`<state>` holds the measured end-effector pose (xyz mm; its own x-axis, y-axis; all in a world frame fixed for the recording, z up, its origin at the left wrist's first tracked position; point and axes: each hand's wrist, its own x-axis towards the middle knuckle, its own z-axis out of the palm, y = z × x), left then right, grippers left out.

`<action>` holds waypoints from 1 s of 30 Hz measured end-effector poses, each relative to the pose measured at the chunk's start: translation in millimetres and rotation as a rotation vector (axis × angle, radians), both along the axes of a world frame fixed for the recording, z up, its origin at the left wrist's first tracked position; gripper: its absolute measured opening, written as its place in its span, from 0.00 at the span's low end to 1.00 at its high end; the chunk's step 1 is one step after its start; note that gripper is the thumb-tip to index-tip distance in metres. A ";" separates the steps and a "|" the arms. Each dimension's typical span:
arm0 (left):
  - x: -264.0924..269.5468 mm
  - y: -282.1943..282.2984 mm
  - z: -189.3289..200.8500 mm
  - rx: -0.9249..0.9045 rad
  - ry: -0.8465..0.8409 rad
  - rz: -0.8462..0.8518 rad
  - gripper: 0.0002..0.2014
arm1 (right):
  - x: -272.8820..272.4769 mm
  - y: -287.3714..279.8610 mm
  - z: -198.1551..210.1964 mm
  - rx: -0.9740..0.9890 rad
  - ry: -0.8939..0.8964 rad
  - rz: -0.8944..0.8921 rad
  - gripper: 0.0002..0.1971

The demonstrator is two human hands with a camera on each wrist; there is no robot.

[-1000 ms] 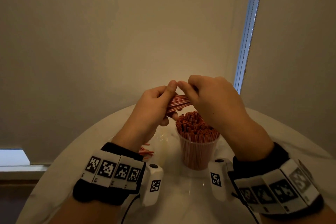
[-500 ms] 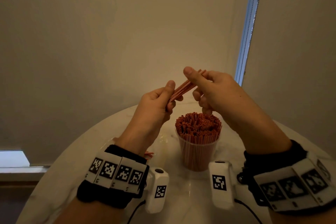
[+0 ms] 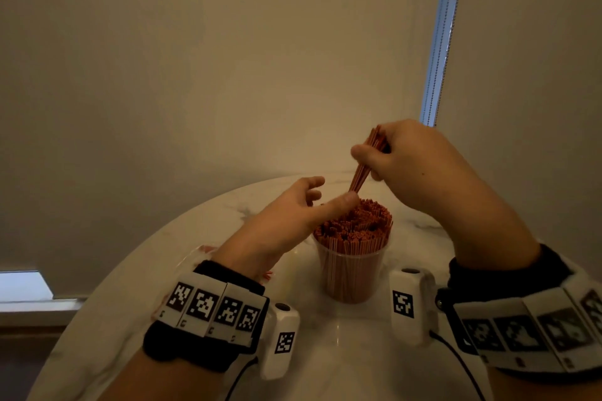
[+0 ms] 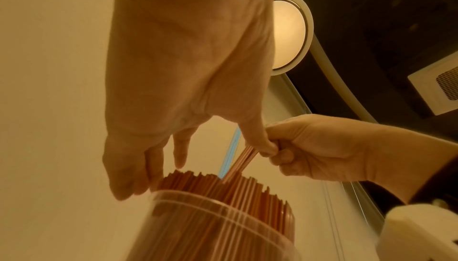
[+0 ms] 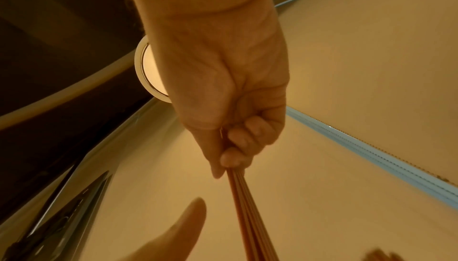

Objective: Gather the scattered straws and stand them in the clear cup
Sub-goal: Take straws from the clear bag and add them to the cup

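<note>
A clear cup [image 3: 351, 273] stands on the round table, packed with upright red straws [image 3: 356, 223]. My right hand [image 3: 368, 161] grips a small bundle of straws [image 3: 360, 172], tilted steeply, its lower ends just above the packed tops. My left hand [image 3: 330, 194] is spread over the cup's left side, holding nothing. Its thumb [image 3: 342, 203] lies by the bundle's lower ends. From the left wrist, straight fingers [image 4: 153, 169] hang over the straw tops [image 4: 223, 185] and the cup [image 4: 223, 226]. The right wrist view shows the right hand [image 5: 230, 159] pinching the bundle [image 5: 247, 206].
A few loose straws [image 3: 267, 275] lie on the white marble table [image 3: 163, 270] to the left, mostly hidden under my left wrist. A plain blind hangs close behind the table's far edge. A white wrist camera [image 3: 408, 303] hangs right of the cup.
My right hand has raised the bundle and swung it from nearly level to steeply tilted. My left hand let go of it, opened and sank toward the cup.
</note>
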<state>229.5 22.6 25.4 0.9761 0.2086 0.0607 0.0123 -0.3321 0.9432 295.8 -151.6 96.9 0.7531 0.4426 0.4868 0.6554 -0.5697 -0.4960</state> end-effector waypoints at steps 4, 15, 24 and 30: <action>1.6 -1.3 -5.8 0.001 0.119 -0.151 0.64 | 9.7 12.5 -17.0 -0.212 0.137 0.053 0.15; 1.1 3.4 -5.1 0.057 0.113 -0.219 0.25 | 20.4 25.0 -35.2 -0.041 0.097 0.123 0.05; 0.9 -0.8 -4.1 0.015 0.066 -0.263 0.17 | 17.2 23.9 -32.7 -0.277 0.159 0.234 0.05; 1.5 3.7 -6.2 0.078 0.092 -0.177 0.36 | 16.6 4.8 -21.4 -0.377 0.236 0.158 0.09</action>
